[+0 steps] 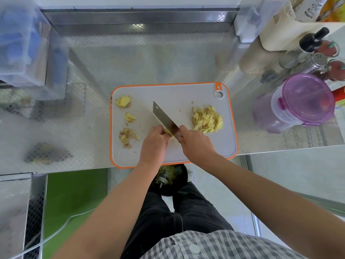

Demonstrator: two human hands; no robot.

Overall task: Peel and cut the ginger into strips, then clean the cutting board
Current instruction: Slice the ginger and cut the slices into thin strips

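Note:
A grey cutting board (186, 94) with an orange rim lies on the steel counter. My right hand (196, 144) grips the handle of a cleaver (164, 117), blade angled up-left on the board. My left hand (154, 143) holds down a small stack of ginger slices (169, 134) against the blade. A pile of ginger strips (207, 119) lies at the board's right. On its left side sit a ginger chunk (123, 101), a smaller ginger piece (130, 117) and a heap of peelings (127, 137).
A purple-lidded plastic container (302, 101) stands right of the board, with bottles and a shaker (317, 60) behind it. Clear plastic bins (24, 43) stand at far left. A black waste bin (169, 180) with scraps sits on the floor below the counter edge.

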